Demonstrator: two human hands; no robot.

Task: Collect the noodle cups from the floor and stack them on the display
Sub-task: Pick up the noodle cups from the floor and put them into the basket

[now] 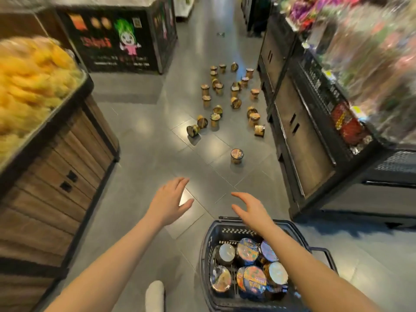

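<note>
Noodle cups (227, 97) lie scattered over the grey tiled floor (144, 136) of a shop aisle, well ahead of the person, in a loose cluster close to the dark cabinet (299, 140) on the right. Most stand upright with their foil lids facing up and their long axis vertical; several have tipped onto their sides, so that their long axis runs along the floor and the lid faces sideways, among them one at the near left of the cluster (193, 130) and one at its near right (259, 130). One single cup (236, 156) stands upright apart from the rest, nearer to the person.

On the left stands a wooden display stand (67, 163) heaped with blurred yellow packets (29, 82). Behind it is a black stand with a cartoon figure (128, 41). The shelves above the right cabinet hold colourful packets (346, 122), too blurred to tell.

At the bottom a dark shopping basket (208, 248) sits on the floor, holding more cups (247, 252), some upright and some tilted, lids mostly up.

Both bare arms reach forward above the floor. The left hand (171, 199) and the right hand (249, 210) are apart, fingers spread and relaxed, holding nothing; the right forearm crosses over the basket.

A white shoe tip (154, 293) shows at the bottom edge.
</note>
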